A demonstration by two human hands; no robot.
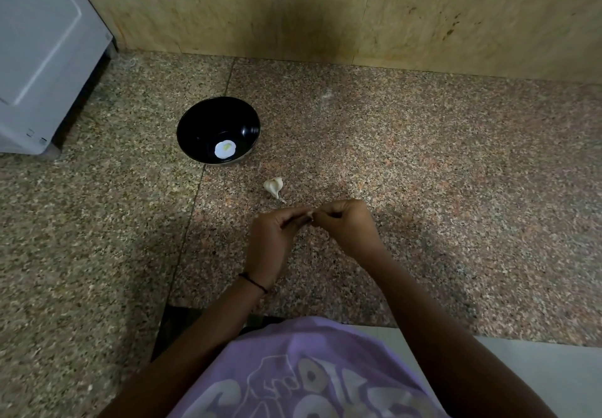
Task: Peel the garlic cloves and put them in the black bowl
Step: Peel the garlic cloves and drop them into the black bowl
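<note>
Since peeling takes two opposing grips, left hand [272, 238] & right hand [347, 222] meet, fingers curled & pinched on one small garlic clove [309, 214], held just above the speckled surface [423, 173], prob. so skin drops clear. Clove sits between both sets of fingers, mostly hidden. Spare garlic piece [273, 187] lies just beyond the hands. Black bowl [195, 118] is further back-left, prob. kept near for the drop. Pale round thing [225, 149] inside, can't tell what.
</note>
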